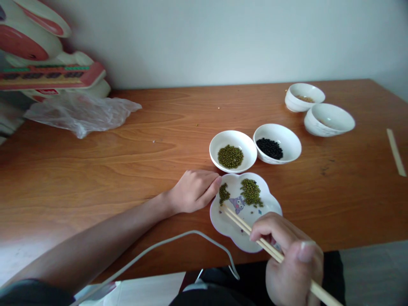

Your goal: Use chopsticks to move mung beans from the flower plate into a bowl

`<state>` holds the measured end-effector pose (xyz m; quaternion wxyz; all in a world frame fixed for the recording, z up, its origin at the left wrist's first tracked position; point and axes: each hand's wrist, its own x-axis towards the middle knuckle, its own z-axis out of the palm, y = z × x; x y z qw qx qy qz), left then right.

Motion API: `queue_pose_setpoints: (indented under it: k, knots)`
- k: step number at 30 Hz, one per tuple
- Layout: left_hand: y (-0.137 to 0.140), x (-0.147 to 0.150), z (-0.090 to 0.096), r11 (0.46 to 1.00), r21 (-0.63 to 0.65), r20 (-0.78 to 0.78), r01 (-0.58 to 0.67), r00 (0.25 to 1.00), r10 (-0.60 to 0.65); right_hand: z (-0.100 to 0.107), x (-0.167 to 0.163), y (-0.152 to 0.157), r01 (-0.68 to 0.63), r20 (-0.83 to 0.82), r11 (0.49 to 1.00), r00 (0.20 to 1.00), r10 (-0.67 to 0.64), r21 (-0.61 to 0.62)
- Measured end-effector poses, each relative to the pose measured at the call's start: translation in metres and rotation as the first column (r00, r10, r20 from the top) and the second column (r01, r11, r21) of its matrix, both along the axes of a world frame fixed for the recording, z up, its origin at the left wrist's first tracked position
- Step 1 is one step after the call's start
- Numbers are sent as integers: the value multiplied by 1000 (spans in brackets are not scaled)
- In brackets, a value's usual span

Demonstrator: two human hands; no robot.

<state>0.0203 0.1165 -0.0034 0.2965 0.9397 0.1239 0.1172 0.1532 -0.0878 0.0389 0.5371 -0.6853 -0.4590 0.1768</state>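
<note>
My right hand point(291, 250) grips a pair of wooden chopsticks point(244, 225), their tips together on a white flower-shaped plate point(228, 223). The tips touch down beside a small cluster of green mung beans point(223, 193) near the plate's left edge. A larger heap of mung beans point(250, 191) lies farther right on the same plate, and a few dark beans are scattered below. At the plate's upper left rim, my left hand point(195, 191) is closed with its thumb against the edge; its other fingertips are hidden. Just behind the plate stands a white bowl point(233, 167) holding mung beans.
Black beans point(270, 148) fill part of another bowl point(291, 144) to the right. Two more white bowls point(331, 127) stand at the back right. A flat strip point(396, 152) lies far right. A plastic bag point(86, 112) and a rabbit-shaped toy keyboard point(47, 76) occupy the left. A pale cable point(159, 242) arches in front.
</note>
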Motion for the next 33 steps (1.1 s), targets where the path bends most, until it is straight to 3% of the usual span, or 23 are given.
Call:
queue_pose_setpoints:
  k: [6, 13, 33]
  knots:
    - [0, 0, 0, 1000, 9, -3, 3, 1000, -3, -2, 1, -3, 26, 10, 1000, 1000, -26, 4]
    - [0, -1, -1, 1000, 6, 8, 4, 1000, -4, -3, 7, 2, -82, 56, 996, 995, 80, 25]
    - [0, 0, 0, 1000, 6, 10, 1, 1000, -1, 1, 3, 3, 5, 36, 998, 999, -8, 61]
